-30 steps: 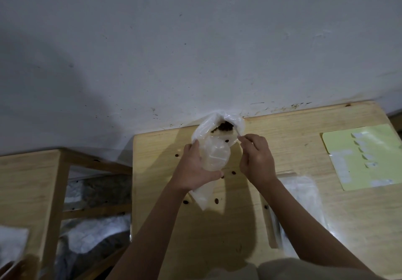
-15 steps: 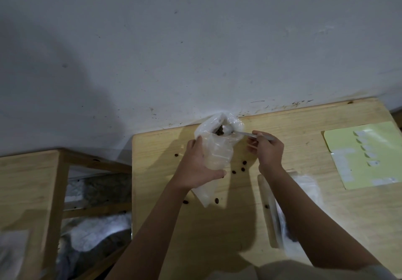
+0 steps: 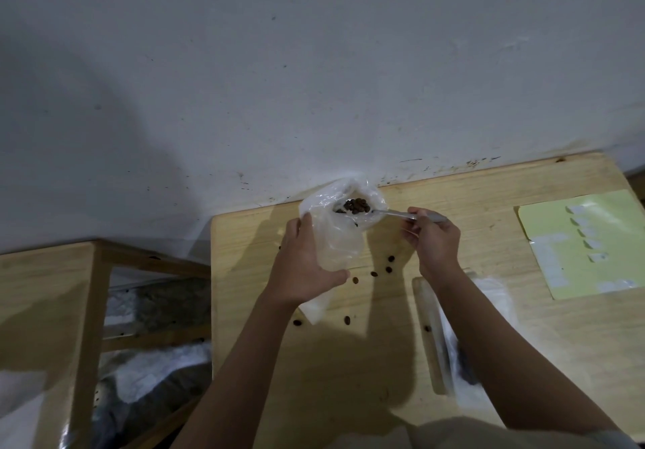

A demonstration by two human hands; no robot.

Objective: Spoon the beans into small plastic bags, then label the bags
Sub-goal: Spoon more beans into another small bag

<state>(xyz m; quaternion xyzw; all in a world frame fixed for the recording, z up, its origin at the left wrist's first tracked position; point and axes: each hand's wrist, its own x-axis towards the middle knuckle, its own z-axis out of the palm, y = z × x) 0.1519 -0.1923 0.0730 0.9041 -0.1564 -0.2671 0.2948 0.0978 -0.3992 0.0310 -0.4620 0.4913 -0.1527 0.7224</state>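
My left hand [image 3: 303,267] grips a small clear plastic bag [image 3: 336,239], held upright above the wooden table [image 3: 366,361] with its mouth open toward the wall. My right hand [image 3: 434,239] pinches the handle of a metal spoon [image 3: 401,214]. The spoon's bowl sits at the bag's mouth, heaped with dark brown beans [image 3: 356,205]. Several loose beans [image 3: 382,268] lie scattered on the table below the bag. Another clear bag [image 3: 460,340], partly hidden under my right forearm, lies flat on the table.
A pale green sheet with white labels [image 3: 583,242] lies at the table's right side. The table's back edge meets a grey wall [image 3: 314,82]. To the left stands a second wooden table [image 3: 45,291], with bags of material in the gap below.
My right hand has drawn back to the right of the bag and the spoon handle has come into view. The spoonful of beans now sits at the bag's mouth. The left hand has kept its hold.
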